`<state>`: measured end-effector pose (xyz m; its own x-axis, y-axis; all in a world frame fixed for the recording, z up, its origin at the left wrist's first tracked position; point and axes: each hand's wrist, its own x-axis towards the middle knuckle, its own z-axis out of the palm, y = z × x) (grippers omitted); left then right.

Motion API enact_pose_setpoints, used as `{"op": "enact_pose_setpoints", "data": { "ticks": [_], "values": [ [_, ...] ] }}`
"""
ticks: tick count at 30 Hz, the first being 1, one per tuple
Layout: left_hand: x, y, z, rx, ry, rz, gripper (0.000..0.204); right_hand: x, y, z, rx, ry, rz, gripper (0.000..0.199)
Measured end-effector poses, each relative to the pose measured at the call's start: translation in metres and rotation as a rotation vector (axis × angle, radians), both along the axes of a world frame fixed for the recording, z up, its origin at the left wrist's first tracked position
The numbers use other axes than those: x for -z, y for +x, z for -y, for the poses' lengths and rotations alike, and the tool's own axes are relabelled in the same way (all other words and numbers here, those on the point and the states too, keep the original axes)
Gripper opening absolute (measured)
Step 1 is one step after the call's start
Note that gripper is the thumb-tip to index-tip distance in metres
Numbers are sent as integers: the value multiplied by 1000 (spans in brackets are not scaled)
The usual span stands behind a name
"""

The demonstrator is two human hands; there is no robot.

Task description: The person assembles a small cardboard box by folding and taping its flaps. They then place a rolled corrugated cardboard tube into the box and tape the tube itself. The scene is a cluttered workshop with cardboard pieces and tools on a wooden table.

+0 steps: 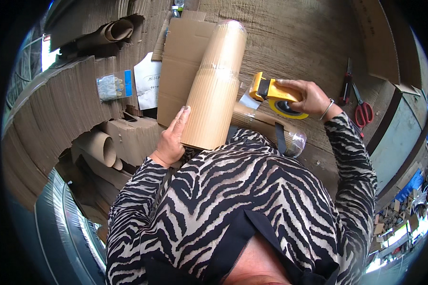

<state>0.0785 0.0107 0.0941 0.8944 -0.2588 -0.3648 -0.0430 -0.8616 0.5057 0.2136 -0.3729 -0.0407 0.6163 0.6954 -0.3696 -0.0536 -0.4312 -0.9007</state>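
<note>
A long roll of ribbed cardboard (209, 109) lies slanted in front of me, wider at its near end, with clear tape round its middle and over its far end. My left hand (170, 142) rests against its near left side, fingers stretched out and together. In my right hand (310, 99) is a yellow tape dispenser (289, 93), held to the right of the roll and apart from it. A short strip of tape (249, 101) hangs from the dispenser's front. Below it lies a second cardboard tube (259, 116) with a plastic-wrapped end and a dark band.
Red-handled scissors (364, 113) and a utility knife (347, 85) lie on the wooden table (295, 47) at right. Flat cardboard (180, 57) sits beside the roll. Stacked cardboard sheets (38, 128), a white paper (147, 83) and a packet of gloves (113, 86) are at left.
</note>
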Motion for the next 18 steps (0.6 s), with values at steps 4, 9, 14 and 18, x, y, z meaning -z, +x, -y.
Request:
{"op": "enact_pose_setpoints", "data": {
  "ticks": [4, 9, 14, 18],
  "values": [
    [17, -14, -9, -191, -196, -14, 60, 19, -1, -32, -46, -90, 92, 61],
    [44, -46, -23, -995, -1080, -299, 63, -1, 52, -80, -16, 64, -39, 61],
    [50, -76, -3, -657, -287, -383, 68, -29, 114, -122, -120, 88, 50, 55],
    [12, -25, -8, -494, -295, -30, 84, -46, 131, -139, -283, -63, 131, 56]
  ]
}}
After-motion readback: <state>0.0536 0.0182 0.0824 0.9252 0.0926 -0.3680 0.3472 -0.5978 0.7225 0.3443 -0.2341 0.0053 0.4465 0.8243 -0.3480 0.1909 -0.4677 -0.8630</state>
